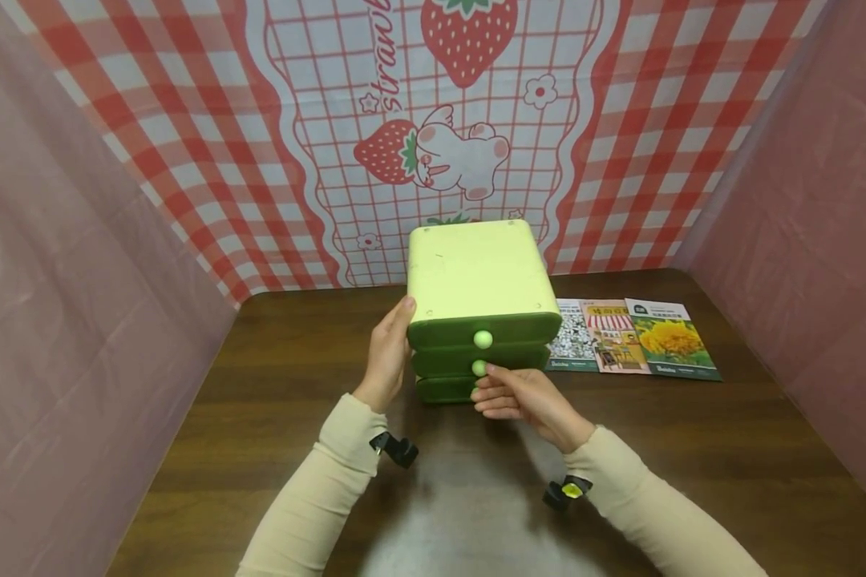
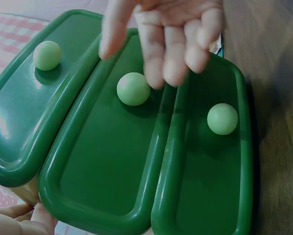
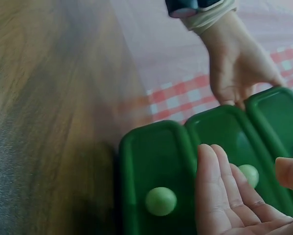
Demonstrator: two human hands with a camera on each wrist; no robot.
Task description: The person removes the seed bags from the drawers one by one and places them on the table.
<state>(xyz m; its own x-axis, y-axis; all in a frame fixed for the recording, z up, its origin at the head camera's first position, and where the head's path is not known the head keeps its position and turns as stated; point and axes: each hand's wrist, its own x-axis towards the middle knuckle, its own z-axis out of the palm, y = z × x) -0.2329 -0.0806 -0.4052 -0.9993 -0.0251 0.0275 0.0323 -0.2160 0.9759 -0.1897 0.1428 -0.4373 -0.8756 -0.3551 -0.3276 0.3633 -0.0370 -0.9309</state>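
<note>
A small drawer cabinet [image 1: 479, 268] with a pale yellow-green top and three dark green drawers stands on the table. Round light green knobs mark the drawers: the top knob [image 1: 483, 340], the middle knob [image 2: 133, 89] and the bottom knob [image 3: 161, 201]. All the drawers look pushed in. My left hand [image 1: 387, 353] rests against the cabinet's left side, its fingers near the top edge. In front of the middle drawer is my right hand [image 1: 523, 401], thumb and fingers apart, fingertips right by the middle knob. It mostly covers the bottom knob in the head view.
Flat on the table to the cabinet's right lie printed packets, among them one with a yellow flower [image 1: 671, 340] and one with a shop front [image 1: 616, 336]. A strawberry-patterned cloth [image 1: 317, 160] hangs behind the cabinet. Pink cloths flank the wooden table [image 1: 260, 449].
</note>
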